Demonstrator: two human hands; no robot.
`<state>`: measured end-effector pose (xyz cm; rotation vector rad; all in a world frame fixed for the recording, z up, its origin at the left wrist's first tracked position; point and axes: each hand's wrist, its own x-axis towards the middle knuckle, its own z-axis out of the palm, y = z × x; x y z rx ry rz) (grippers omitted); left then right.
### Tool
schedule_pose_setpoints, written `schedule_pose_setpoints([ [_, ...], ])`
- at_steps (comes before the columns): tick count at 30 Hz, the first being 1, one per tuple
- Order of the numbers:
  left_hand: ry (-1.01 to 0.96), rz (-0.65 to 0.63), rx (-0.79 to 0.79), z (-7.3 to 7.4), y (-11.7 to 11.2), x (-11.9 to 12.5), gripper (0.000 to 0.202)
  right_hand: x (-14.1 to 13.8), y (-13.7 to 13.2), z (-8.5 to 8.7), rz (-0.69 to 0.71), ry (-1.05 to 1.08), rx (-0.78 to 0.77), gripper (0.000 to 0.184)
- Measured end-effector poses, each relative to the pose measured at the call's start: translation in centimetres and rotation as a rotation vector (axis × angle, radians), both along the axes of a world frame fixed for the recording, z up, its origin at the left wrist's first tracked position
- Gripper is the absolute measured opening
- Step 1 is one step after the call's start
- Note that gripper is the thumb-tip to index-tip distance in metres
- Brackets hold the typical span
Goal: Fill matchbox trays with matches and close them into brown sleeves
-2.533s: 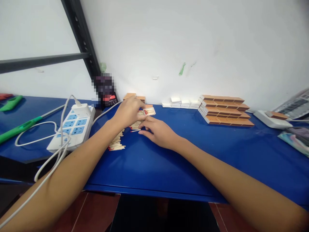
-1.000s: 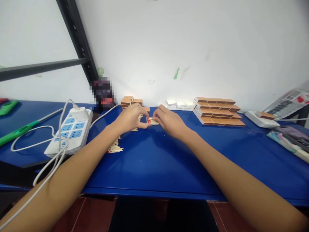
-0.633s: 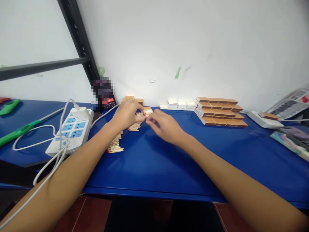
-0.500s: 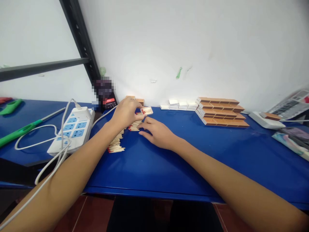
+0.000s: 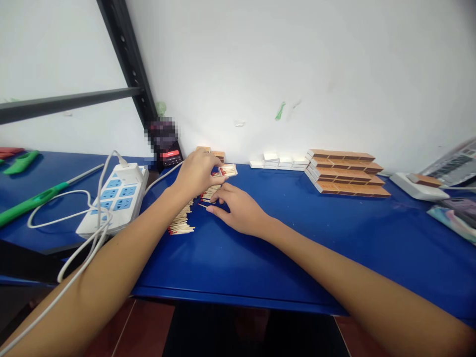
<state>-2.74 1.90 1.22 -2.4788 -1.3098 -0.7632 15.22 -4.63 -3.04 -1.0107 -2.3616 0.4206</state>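
Observation:
My left hand (image 5: pixel 197 171) grips a small white matchbox tray (image 5: pixel 233 171) with red-tipped matches lying in it, above the blue tabletop. Just below and to the right, my right hand (image 5: pixel 241 208) has its thumb and bent fingers around the tail of a single match (image 5: pixel 203 205), whose red head points left. Under and beside the hands lies a loose pile of matches (image 5: pixel 182 223), red heads mostly to the left. The left forearm and hand partly cover this pile.
Brown matchboxes (image 5: pixel 347 173) stand in a stepped stack against the wall, beside white trays (image 5: pixel 284 161). More boxes (image 5: pixel 218 156) sit behind my left hand. At left are a power strip (image 5: pixel 122 198) with white cables, a phone (image 5: pixel 171 158) and a green-handled tool (image 5: pixel 37 206).
My right hand's thumb has shifted slightly, and a single match now sticks out from its fingertips. My left hand still holds the tray in nearly the same place. The view has moved slightly.

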Motion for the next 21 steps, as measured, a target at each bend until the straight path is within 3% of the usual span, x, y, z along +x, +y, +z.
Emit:
schedule_pose_setpoints([
  [12, 0.018, 0.02, -0.011, 0.2, -0.1, 0.1, 0.022, -1.1, -0.4, 0.5, -0.047, -0.044, -0.075, 0.014],
  [16, 0.032, 0.01, -0.04, 0.2, 0.2, -0.3, 0.024, 0.9, 0.5, 0.9, 0.036, -0.124, -0.024, 0.011],
  [21, 0.042, -0.05, -0.093, 0.0, 0.5, -0.5, 0.026, 5.2, 2.8, 1.3, -0.031, -0.138, 0.099, 0.009],
])
